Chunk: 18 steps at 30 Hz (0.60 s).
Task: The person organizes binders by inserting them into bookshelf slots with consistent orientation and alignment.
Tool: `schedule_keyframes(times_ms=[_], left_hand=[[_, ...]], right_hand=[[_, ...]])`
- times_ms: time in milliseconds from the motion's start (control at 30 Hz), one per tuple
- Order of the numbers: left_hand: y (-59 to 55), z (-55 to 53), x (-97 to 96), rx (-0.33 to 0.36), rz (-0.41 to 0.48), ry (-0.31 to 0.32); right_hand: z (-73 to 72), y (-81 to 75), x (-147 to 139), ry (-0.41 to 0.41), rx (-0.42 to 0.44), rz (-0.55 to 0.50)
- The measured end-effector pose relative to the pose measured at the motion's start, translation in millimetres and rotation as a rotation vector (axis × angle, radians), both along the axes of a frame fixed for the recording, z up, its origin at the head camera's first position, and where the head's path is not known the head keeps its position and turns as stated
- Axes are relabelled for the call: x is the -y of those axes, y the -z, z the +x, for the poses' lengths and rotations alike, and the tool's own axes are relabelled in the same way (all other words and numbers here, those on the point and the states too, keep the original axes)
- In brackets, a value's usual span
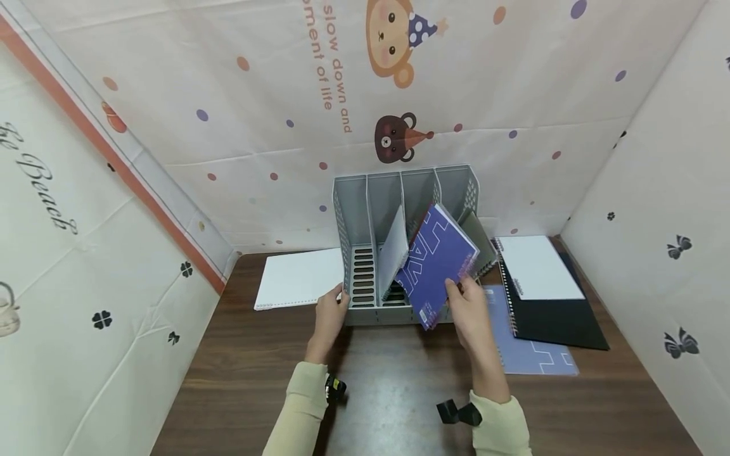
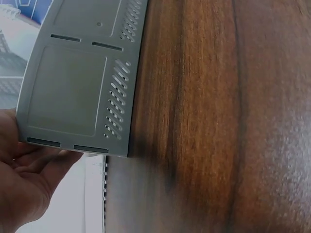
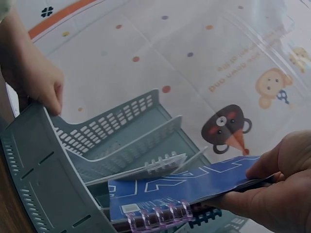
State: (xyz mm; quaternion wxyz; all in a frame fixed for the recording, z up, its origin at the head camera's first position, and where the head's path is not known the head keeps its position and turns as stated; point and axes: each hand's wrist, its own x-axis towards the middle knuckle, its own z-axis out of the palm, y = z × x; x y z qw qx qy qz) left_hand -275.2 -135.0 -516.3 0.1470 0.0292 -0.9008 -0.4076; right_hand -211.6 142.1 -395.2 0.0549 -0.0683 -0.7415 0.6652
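My right hand (image 1: 470, 310) pinches a blue spiral notebook (image 1: 436, 253) with white line patterns between thumb and fingers. The notebook leans at a slant in a right-hand compartment of a grey file organizer (image 1: 376, 316). In the right wrist view, its pinkish-purple ring binding (image 3: 160, 218) shows near the organizer's front wall. My left hand (image 1: 329, 316) grips the organizer's front left corner; in the left wrist view the fingers curl behind the front panel (image 2: 68, 92). A pale spiral notebook (image 1: 393, 253) tilts in another compartment, and a dark olive notebook (image 1: 478, 237) leans at the far right.
On the wooden table (image 1: 393, 392), a white notebook (image 1: 299, 275) lies left of the organizer. At the right, a small white notebook (image 1: 542, 266) lies on a black one (image 1: 561, 323), which overlaps a translucent blue notebook (image 1: 527, 354). Printed cloth walls (image 1: 256, 126) surround the table.
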Motion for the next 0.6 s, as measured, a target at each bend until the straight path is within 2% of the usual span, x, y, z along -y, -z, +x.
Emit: schedule_keyframes(times_ms=[133, 333, 400, 600], left_hand=[[1.1, -1.0, -1.6, -0.011, -0.020, -0.010], [0.5, -2.9, -2.1, -0.027, -0.041, -0.012], [0.1, -3.2, -1.3, -0.030, -0.044, -0.021], [2.1, -2.9, -0.2, -0.019, -0.044, -0.024]], right_hand=[[-3.3, -0.5, 3.6, 0.017, -0.028, 0.041], [-5.4, -0.6, 6.3, 0.075, -0.075, 0.200], [-9.1, 0.5, 9.5, 0.077, -0.090, 0.200], [-24.7, 11.8, 26.9, 0.049, -0.123, 0.114]])
